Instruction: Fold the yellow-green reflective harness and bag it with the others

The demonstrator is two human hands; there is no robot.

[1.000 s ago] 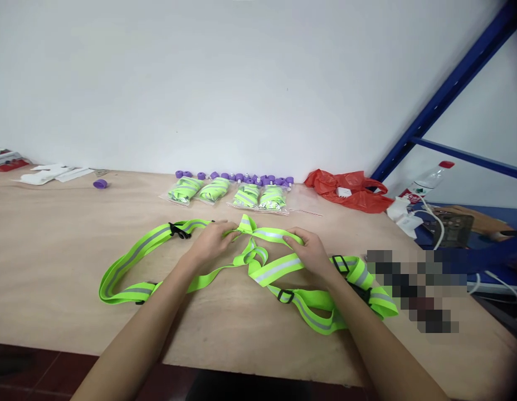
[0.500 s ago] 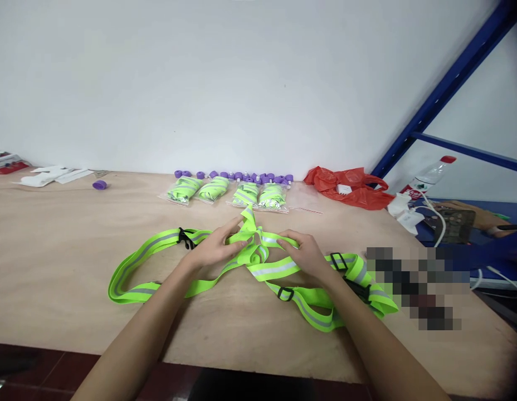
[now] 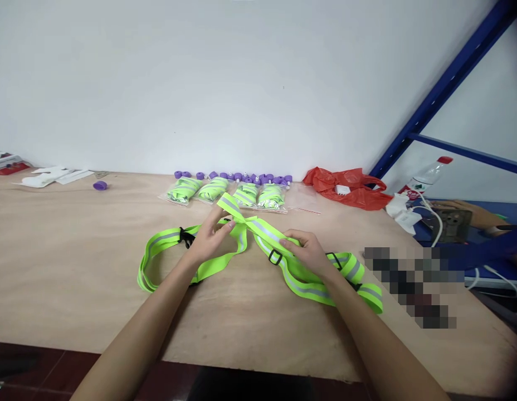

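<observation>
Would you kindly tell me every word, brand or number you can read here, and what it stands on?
No text can be read with certainty.
Bottle label: white marks on red, too blurred to read.
Red and white item, far left: any print too small.
Green straps: no lettering visible.

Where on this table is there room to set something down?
Bare wood lies left of the neon straps, nearer than the stray purple piece, and between the straps and the front edge. It is crowded along the back: filled packets, purple pieces, red bag.
</observation>
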